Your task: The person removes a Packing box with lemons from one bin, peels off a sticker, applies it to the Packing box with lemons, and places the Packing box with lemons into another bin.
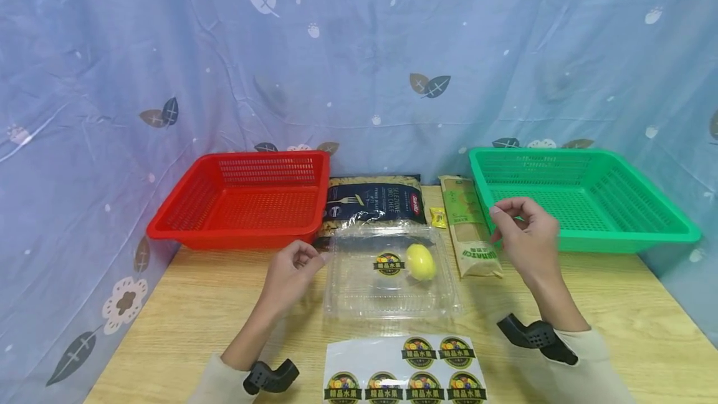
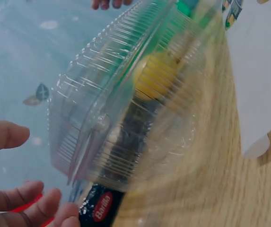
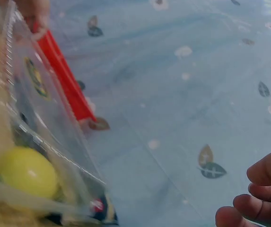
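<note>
Clamshell box, clear plastic, lid down, sits mid-surface in front of the person, one round label stuck on the lid and a yellow lemon inside toward its 3 o'clock side. Red basket stands at 10 o'clock of the box, green basket at 2 o'clock, both well behind it against the blue leaf-print cloth. Dark pasta bag lies at 12 o'clock, touching or just under the box's back edge; tan paper packet just beside the box at 2 o'clock, small yellow sachet between packet and bag. Sticker sheet lies at 6 o'clock, near the box, several round labels on it. Left hand is at the box's 9 o'clock corner, fingers loosely curled, tips at or just off the rim, holding nothing that I can confirm. Right hand hovers at 3 o'clock, apart from the box, fingers loosely bent with thumb and forefinger close, empty. Judgement: steady the box at its left rim, keep it flat so the lemon doesn't roll, and press the lid edge evenly; thin plastic flexes and pops open easily.
</note>
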`<action>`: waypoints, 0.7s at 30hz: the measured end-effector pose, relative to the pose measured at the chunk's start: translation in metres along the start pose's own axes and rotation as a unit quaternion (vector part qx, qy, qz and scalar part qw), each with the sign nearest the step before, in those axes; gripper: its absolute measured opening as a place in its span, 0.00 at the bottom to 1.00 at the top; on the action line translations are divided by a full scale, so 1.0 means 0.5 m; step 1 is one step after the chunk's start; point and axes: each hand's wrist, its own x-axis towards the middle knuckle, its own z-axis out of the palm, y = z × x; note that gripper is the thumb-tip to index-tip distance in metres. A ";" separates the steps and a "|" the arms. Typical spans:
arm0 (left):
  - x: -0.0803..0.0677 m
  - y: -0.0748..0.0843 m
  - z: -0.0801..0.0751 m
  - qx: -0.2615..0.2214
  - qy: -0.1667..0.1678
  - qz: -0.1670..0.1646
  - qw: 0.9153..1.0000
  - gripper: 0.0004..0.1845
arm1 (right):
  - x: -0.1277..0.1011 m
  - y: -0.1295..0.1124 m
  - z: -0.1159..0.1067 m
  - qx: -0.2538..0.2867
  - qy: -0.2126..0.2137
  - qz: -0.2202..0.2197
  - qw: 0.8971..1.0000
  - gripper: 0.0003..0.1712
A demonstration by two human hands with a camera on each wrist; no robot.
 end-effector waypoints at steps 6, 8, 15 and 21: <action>0.002 -0.012 0.006 -0.053 -0.030 -0.035 0.998 0.19 | 0.021 0.016 -0.045 0.092 0.046 0.052 0.993 0.06; 0.001 -0.016 0.010 -0.073 -0.042 -0.053 0.995 0.22 | 0.030 0.024 -0.061 0.122 0.067 0.077 0.987 0.05; 0.002 -0.025 0.018 -0.105 -0.068 -0.087 0.988 0.30 | 0.061 0.063 -0.108 0.185 0.183 0.139 0.956 0.05; 0.005 -0.023 0.018 -0.132 -0.077 -0.130 0.980 0.31 | 0.070 0.104 -0.156 0.248 0.305 0.148 0.907 0.05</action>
